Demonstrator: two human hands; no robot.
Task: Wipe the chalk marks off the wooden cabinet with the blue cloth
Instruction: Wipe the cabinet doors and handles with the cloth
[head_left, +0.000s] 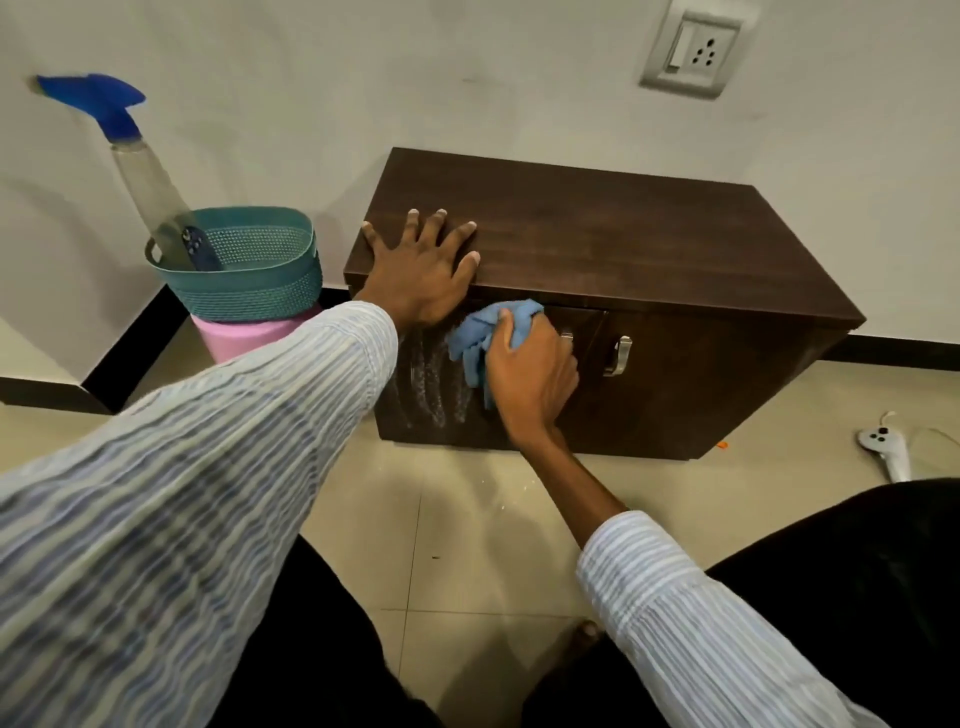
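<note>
While left hand (421, 270) lies flat atop cabinet (649, 244), right hand (530, 374) clutches blue cloth (483, 332)

Your left hand (422, 270) is lying flat on the top of the cabinet (649, 244), at its left front corner. Your right hand (530, 374) is pressing the cloth (483, 332) against the cabinet's front, just below that edge and left of the two door handles (618, 356). The chalk marks (434, 387) are sitting on the front, left of and below the cloth. The cabinet is standing against the wall (467, 78). To its left, a basket (249, 270) is resting on a stool (244, 338), with a spray bottle (145, 192) leaning inside it. A controller (885, 449) is lying on the floor (467, 519) to the cabinet's right.
</note>
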